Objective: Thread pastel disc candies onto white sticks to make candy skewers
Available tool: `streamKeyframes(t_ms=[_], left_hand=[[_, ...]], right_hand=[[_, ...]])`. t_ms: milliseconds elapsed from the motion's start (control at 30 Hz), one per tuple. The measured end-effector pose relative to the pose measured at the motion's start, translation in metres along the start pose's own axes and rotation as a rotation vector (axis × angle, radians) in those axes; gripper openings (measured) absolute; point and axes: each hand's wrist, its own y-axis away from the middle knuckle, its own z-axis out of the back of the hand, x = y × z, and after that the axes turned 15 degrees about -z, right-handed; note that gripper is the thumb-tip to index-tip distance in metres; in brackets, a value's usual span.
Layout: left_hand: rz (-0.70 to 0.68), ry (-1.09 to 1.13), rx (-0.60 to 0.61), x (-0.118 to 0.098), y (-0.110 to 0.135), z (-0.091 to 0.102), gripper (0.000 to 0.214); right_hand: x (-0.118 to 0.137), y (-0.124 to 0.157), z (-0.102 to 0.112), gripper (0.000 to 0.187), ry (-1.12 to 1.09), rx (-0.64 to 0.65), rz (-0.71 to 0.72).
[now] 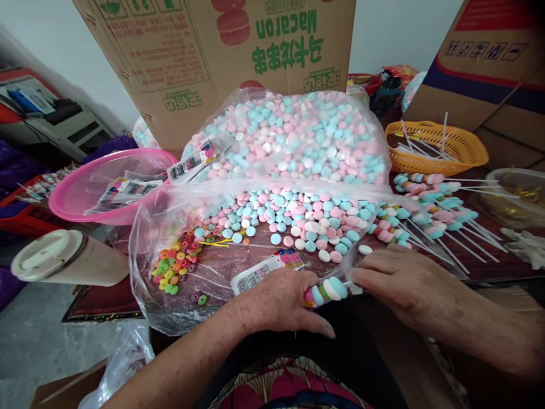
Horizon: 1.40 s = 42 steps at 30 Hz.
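Note:
My left hand (281, 301) is closed around a stick threaded with pink, blue, green and white candy discs (327, 291) at the table's near edge. My right hand (398, 284) pinches the stick's bare end just right of the discs. Ahead lies an open clear plastic bag (170, 227) spilling loose pink, blue and white candy discs (298, 218). Small coloured candy rings (174, 267) sit at the left inside the bag. A printed label (266, 270) lies near my left hand.
Finished candy skewers (434, 210) lie in a pile to the right. An orange basket (464, 150) holds white sticks. A pink basket (85, 193) with labels, a lidded cup (63, 258) and cardboard boxes (213, 51) stand behind and left.

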Motion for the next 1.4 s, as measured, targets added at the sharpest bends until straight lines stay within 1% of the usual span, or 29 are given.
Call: streamKeyframes(t_ms=[67,133,267,333,400,467,533,567,600,667,733,800,867,967,1033,1133,1167,1233,1300,1333,1400], left_hand=[[-0.009,0.065,0.022,0.001,0.002,0.003,0.042],[-0.015,0.091,0.007,0.001,0.002,0.004,0.036],[0.012,-0.009,-0.040,-0.001,-0.003,0.001,0.028],[0.044,-0.052,-0.030,-0.003,-0.006,-0.002,0.031],[0.035,-0.065,-0.006,-0.004,-0.007,-0.005,0.045],[0.014,-0.112,-0.001,-0.003,-0.005,-0.006,0.068],[0.027,-0.218,-0.021,0.000,-0.001,-0.006,0.087],[0.044,-0.281,-0.033,0.002,0.002,-0.005,0.090],[0.065,-0.338,-0.039,0.004,0.005,-0.004,0.086],[0.122,-0.399,-0.016,0.007,0.010,-0.004,0.063],[0.191,-0.376,0.023,0.008,0.012,-0.004,0.038],[0.210,-0.300,0.049,0.007,0.011,-0.005,0.026],[0.177,-0.253,0.057,0.005,0.006,-0.007,0.027],[0.138,-0.234,0.060,0.001,-0.002,-0.011,0.029],[0.124,-0.191,0.043,0.001,-0.003,-0.013,0.030],[0.095,-0.086,0.014,0.008,0.001,-0.011,0.030],[0.086,-0.025,0.023,0.011,0.003,-0.010,0.030],[0.064,0.143,0.083,0.016,0.005,-0.007,0.028],[0.038,0.291,0.147,0.018,0.003,-0.008,0.024],[0.019,0.325,0.162,0.018,0.000,-0.011,0.023],[-0.008,0.307,0.146,0.017,-0.008,-0.018,0.020]], right_hand=[[0.002,0.001,-0.001,0.031,-0.007,-0.008,-0.002],[0.007,0.002,-0.005,0.032,-0.020,-0.017,0.001],[0.022,0.001,-0.020,0.028,-0.138,-0.014,-0.008],[0.029,-0.001,-0.027,0.026,-0.188,-0.003,-0.031],[0.033,-0.003,-0.032,0.023,-0.185,0.024,-0.056],[0.031,-0.004,-0.034,0.020,-0.159,0.073,-0.095],[0.025,-0.004,-0.032,0.021,-0.164,0.121,-0.157],[0.021,-0.004,-0.030,0.022,-0.187,0.141,-0.186],[0.017,-0.003,-0.027,0.023,-0.216,0.158,-0.209],[0.012,-0.001,-0.022,0.023,-0.267,0.180,-0.218],[0.011,0.001,-0.018,0.023,-0.274,0.185,-0.189],[0.015,0.000,-0.018,0.024,-0.255,0.185,-0.150],[0.022,-0.001,-0.021,0.023,-0.226,0.200,-0.128],[0.030,-0.005,-0.028,0.022,-0.180,0.193,-0.143],[0.030,-0.007,-0.030,0.022,-0.164,0.155,-0.135],[0.020,-0.007,-0.028,0.022,-0.124,0.087,-0.094],[0.017,-0.007,-0.026,0.023,-0.111,0.073,-0.083],[0.013,-0.005,-0.024,0.023,-0.106,0.066,-0.068],[0.016,-0.005,-0.025,0.023,-0.132,0.076,-0.054],[0.020,-0.005,-0.027,0.022,-0.149,0.085,-0.048],[0.031,-0.007,-0.035,0.019,-0.172,0.107,-0.043]])
